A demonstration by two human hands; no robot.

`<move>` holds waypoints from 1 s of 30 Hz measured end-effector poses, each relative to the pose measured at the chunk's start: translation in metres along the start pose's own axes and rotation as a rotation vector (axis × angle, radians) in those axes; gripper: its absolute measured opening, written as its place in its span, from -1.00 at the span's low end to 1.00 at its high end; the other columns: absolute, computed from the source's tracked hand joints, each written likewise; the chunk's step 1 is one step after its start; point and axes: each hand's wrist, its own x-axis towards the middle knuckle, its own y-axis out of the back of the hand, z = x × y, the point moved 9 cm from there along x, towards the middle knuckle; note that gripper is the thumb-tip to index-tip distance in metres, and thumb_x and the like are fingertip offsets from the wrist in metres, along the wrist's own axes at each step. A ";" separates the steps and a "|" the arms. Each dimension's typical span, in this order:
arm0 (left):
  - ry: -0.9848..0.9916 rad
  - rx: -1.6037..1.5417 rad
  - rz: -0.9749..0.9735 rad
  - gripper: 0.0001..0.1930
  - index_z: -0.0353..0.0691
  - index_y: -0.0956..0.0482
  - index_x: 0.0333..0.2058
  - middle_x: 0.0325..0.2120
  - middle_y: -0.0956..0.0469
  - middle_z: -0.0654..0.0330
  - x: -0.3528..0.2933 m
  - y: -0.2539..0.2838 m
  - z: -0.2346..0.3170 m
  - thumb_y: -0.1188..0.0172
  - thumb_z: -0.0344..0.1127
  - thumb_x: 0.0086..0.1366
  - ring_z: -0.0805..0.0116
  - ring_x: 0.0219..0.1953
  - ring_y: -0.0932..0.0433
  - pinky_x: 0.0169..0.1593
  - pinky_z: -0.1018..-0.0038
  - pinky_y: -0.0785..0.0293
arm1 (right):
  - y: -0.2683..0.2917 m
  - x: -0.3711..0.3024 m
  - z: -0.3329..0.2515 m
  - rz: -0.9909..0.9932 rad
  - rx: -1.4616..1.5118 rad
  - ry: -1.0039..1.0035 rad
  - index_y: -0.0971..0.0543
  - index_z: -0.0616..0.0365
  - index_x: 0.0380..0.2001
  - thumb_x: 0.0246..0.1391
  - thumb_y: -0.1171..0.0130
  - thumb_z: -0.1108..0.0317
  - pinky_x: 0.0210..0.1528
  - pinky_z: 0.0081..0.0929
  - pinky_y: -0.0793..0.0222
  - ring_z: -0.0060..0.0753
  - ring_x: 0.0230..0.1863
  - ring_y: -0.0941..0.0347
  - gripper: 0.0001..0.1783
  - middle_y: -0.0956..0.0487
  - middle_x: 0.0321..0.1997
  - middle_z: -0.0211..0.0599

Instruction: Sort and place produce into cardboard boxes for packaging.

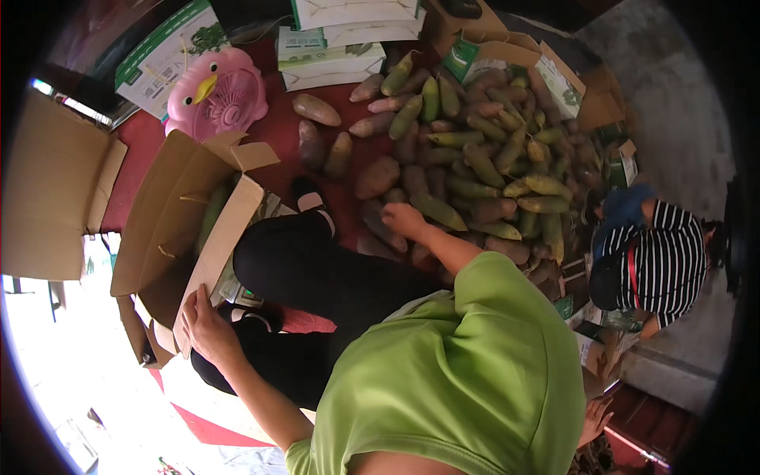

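My left hand [210,328] is closed on the edge of an open cardboard box [226,233], with its fingers along the near flap. Inside the box, partly hidden by that flap, a green radish [212,212] shows. At the near edge of a big heap of long green and brownish radishes [479,162], my right hand [405,220] is low with its fingers curled. A dark, dull-skinned radish [380,224] lies right against those fingers. What they hold, if anything, is hidden beneath the hand.
A pink bird-shaped fan [218,95] stands beyond the box, near white-and-green cartons [332,59]. Another opened carton [499,49] sits behind the heap. On the right a person in a striped shirt [665,261] bends over cartons. Another person's hand [595,418] shows at lower right.
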 end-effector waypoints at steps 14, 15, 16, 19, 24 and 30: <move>-0.034 0.003 0.017 -0.69 -0.15 -0.58 -0.09 -0.18 -0.51 0.16 0.005 -0.001 0.009 -0.06 -0.47 0.17 0.14 -0.11 -0.48 -0.03 0.27 -0.37 | 0.032 -0.027 0.104 0.173 -0.061 -0.245 -0.52 0.09 -0.17 -0.16 -0.23 0.24 -0.05 -0.17 -0.38 0.00 -0.05 -0.42 -0.59 -0.52 -0.13 -0.10; -0.043 0.003 0.009 -0.68 -0.15 -0.58 -0.09 -0.19 -0.51 0.17 0.005 0.000 0.013 -0.06 -0.48 0.17 0.14 -0.11 -0.48 -0.03 0.28 -0.36 | 0.043 -0.031 0.110 0.253 -0.135 -0.236 -0.48 0.08 -0.11 -0.19 -0.26 0.25 -0.02 -0.18 -0.36 -0.01 0.01 -0.38 -0.52 -0.48 -0.05 -0.13; -0.029 0.006 0.010 -0.67 -0.13 -0.58 -0.09 -0.19 -0.51 0.19 0.004 0.000 0.012 -0.07 -0.49 0.16 0.16 -0.11 -0.48 -0.01 0.29 -0.35 | 0.046 -0.030 0.113 0.209 -0.178 -0.299 -0.42 0.05 -0.03 -0.21 -0.30 0.26 0.02 -0.17 -0.34 -0.03 0.08 -0.32 -0.43 -0.43 0.03 -0.18; -0.018 0.006 0.012 -0.67 -0.13 -0.58 -0.11 -0.20 -0.51 0.20 0.003 0.002 0.011 -0.07 -0.51 0.14 0.17 -0.13 -0.48 -0.01 0.29 -0.34 | 0.050 -0.025 0.121 0.132 -0.287 -0.360 -0.33 -0.03 0.08 -0.25 -0.36 0.26 0.07 -0.11 -0.32 -0.08 0.16 -0.25 -0.27 -0.35 0.13 -0.27; -0.013 0.004 0.014 -0.65 -0.12 -0.58 -0.14 -0.22 -0.50 0.20 0.000 0.007 0.012 -0.07 -0.53 0.06 0.16 -0.13 -0.46 -0.02 0.28 -0.35 | 0.027 -0.023 0.139 -0.046 -0.406 -0.426 -0.24 -0.11 0.14 -0.32 -0.43 0.24 0.09 0.01 -0.28 -0.15 0.19 -0.23 -0.12 -0.33 0.14 -0.33; -0.047 -0.007 -0.008 -0.67 -0.18 -0.58 -0.17 -0.24 -0.51 0.21 0.005 0.011 0.013 -0.03 -0.50 0.05 0.22 -0.11 -0.47 0.02 0.31 -0.34 | 0.022 -0.008 0.139 -0.011 -0.527 -0.327 -0.28 -0.05 0.04 -0.28 -0.42 0.26 -0.01 0.01 -0.34 -0.11 0.14 -0.27 -0.24 -0.37 0.06 -0.26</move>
